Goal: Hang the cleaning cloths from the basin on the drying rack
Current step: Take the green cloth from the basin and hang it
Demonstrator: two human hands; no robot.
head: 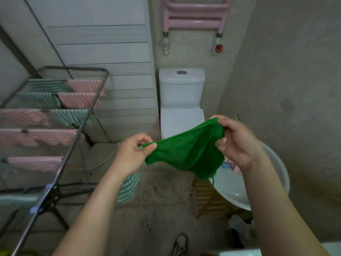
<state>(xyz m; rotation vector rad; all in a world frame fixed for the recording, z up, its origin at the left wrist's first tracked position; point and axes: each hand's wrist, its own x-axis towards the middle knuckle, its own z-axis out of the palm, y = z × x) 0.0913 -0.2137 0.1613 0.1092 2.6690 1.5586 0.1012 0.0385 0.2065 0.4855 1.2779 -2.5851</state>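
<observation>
Left hand (133, 152) and right hand (238, 143) each pinch corner of green cloth (186, 154), spread in air above basin (282, 174). Drying rack (77, 132) at left already carries many striped cloths. Basin holds at least one more; green cloth not yet hung.

A white ceramic toilet (181, 100) stands against the rough beige plaster wall (287, 74), below a pink tubular wall radiator (196, 13); stained grey concrete floor (156, 209).

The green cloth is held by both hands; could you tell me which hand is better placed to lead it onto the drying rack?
Probably the left hand: it pinches the green cloth's corner nearest the drying rack.
</observation>
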